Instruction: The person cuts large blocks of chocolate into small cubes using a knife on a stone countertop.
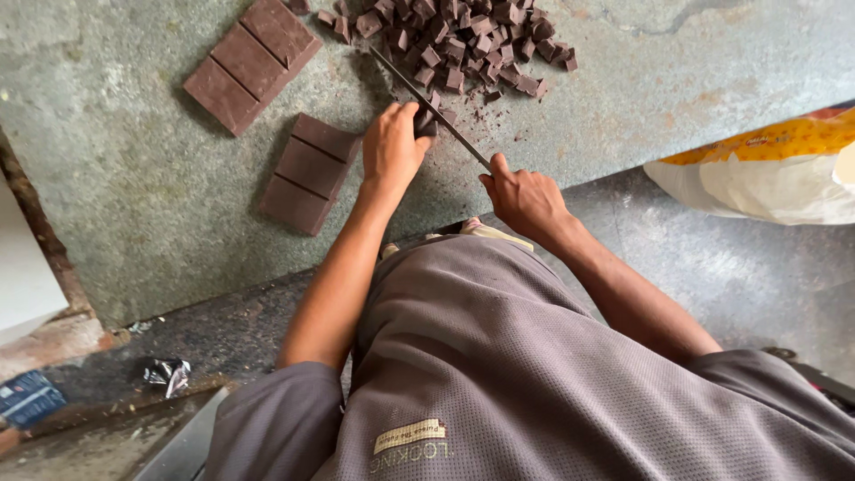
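Note:
A long thin knife (427, 98) lies across the grey stone counter (142, 196). My right hand (525, 200) grips its handle at the near end. My left hand (390, 147) holds a small dark chocolate piece (425, 123) against the blade. Beyond the blade lies a heap of chopped chocolate cubes (463, 40). To the left rest two scored chocolate slabs, one near my left hand (310, 174) and one farther back (252, 62).
A white and yellow sack (775, 174) sits at the right on the lower floor. A crumpled silver wrapper (167, 374) and a blue packet (27, 399) lie at the lower left. Chocolate crumbs are scattered around the blade.

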